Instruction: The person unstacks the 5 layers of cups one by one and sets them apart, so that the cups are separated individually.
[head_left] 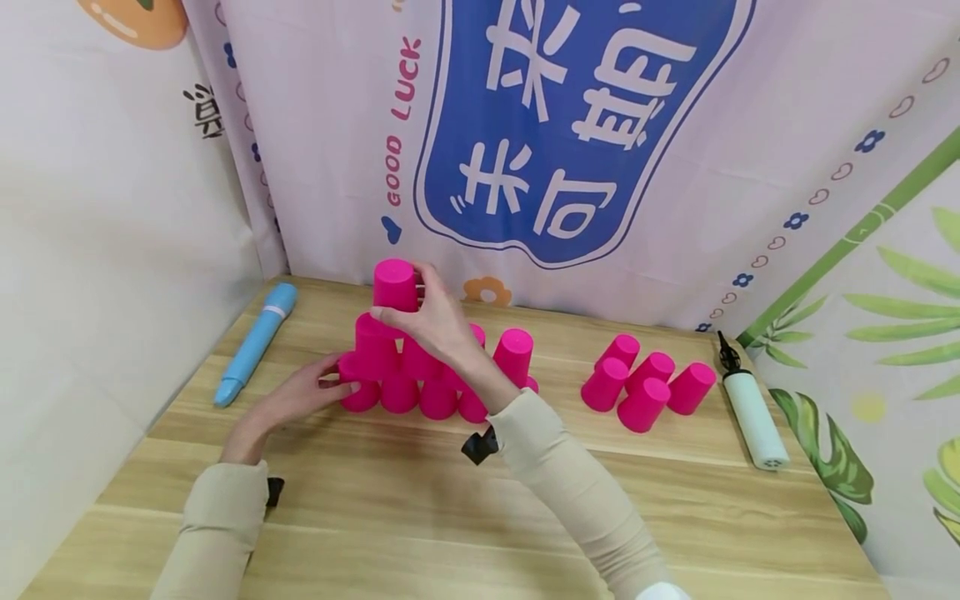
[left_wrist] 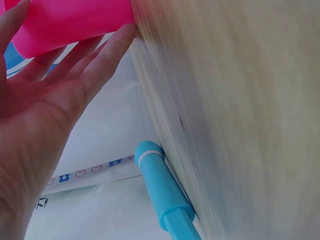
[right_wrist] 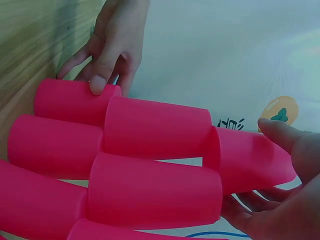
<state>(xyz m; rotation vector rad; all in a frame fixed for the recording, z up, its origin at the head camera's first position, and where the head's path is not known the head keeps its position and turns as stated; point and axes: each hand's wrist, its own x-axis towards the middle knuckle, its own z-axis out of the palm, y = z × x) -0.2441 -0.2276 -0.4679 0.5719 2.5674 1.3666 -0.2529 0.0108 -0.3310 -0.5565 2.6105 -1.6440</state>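
Observation:
Pink cups stand upside down in a stepped stack, a bottom row [head_left: 399, 395] with a second row [head_left: 375, 348] on it. Between thumb and fingers, my right hand [head_left: 438, 321] grips a single pink cup [head_left: 394, 283] at the left end, its rim right at the top of the second row's leftmost cup. Down at the bottom row's left end, my left hand [head_left: 303, 392] has its thumb and fingers around the end cup [right_wrist: 70, 100]. In the left wrist view, the fingers of that hand [left_wrist: 55, 95] lie along the cup's side. My right forearm hides part of the stack.
A separate group of pink cups [head_left: 643, 393] stands upside down on the wooden table [head_left: 360, 508], right of the stack. Beyond them lies a pale green hand pump [head_left: 756, 421] with a black nozzle. A blue pump [head_left: 257, 343] lies at the left. Printed cloth [head_left: 337, 158] hangs behind.

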